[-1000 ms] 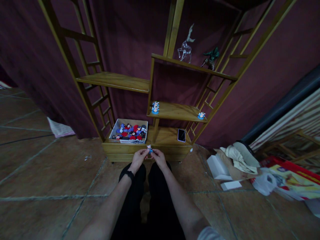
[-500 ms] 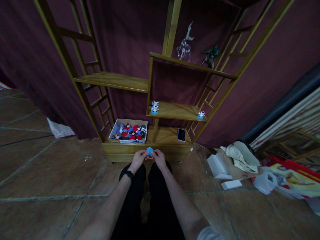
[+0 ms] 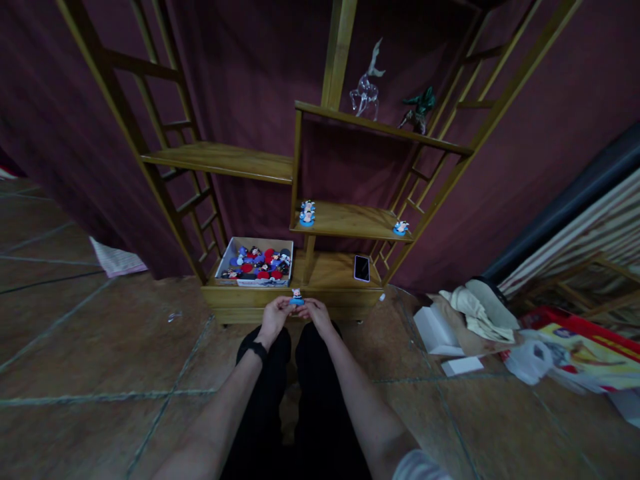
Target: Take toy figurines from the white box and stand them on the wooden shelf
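Between my two hands, in front of the shelf's base, is a small figurine [image 3: 297,297] on a round blue base, now upright. My left hand [image 3: 275,316] pinches the base from the left and my right hand [image 3: 317,313] from the right. Just beyond them, an open cardboard box [image 3: 225,268] full of red, purple and dark-based figurines sits on the bottom shelf. On the middle shelf, similar blue-based figurines [image 3: 307,217] stand close together at the left end, and another blue-based figurine [image 3: 401,228] is at the right end.
A phone [image 3: 361,268] lies on the bottom shelf [image 3: 330,267]. Higher up stand a clear glass deer [image 3: 367,90] and a dark green ornament [image 3: 419,110]. White boxes [image 3: 438,332], cloth [image 3: 470,307], a plastic bag [image 3: 530,360] and a red-edged carton [image 3: 590,340] lie on the floor at right.
The figurine has been turned in my hands: its blue base faced me before, and now it stands upright with the figure showing. Both hands stay on it; the view shifts slightly.
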### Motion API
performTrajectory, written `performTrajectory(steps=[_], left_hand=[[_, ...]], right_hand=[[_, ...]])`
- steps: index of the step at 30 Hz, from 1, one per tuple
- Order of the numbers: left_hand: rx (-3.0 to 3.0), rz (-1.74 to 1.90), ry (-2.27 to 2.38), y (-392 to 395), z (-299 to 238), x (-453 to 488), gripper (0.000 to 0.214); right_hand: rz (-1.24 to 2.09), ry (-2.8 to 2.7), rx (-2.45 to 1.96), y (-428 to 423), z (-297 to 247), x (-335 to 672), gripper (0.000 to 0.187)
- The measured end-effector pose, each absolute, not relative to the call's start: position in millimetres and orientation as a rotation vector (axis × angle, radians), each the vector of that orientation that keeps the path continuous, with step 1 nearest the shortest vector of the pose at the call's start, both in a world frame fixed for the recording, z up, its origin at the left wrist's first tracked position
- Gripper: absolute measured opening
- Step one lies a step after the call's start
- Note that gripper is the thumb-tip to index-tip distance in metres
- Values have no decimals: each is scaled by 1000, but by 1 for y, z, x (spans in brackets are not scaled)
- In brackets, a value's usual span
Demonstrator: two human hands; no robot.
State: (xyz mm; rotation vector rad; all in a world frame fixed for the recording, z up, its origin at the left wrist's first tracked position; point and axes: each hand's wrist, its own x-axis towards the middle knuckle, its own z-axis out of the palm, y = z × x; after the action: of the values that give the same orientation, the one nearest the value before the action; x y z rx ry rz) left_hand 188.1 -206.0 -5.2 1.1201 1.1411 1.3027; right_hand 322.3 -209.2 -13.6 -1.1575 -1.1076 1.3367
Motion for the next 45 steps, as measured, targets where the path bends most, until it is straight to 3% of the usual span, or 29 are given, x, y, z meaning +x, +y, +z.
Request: performTrajectory(steps=[12, 26, 45], left_hand=[[1145, 1239, 1098, -205, -7, 187, 29], [1315, 1150, 1006, -204, -13, 189, 31], [1617, 1172, 1266, -215, -6, 192, 33]], right_hand=[[1343, -1119, -1127, -210, -10, 324, 37], [1244, -1144, -1125, -205, -19, 322, 30], [1205, -1275, -1045, -201, -34, 327, 24]])
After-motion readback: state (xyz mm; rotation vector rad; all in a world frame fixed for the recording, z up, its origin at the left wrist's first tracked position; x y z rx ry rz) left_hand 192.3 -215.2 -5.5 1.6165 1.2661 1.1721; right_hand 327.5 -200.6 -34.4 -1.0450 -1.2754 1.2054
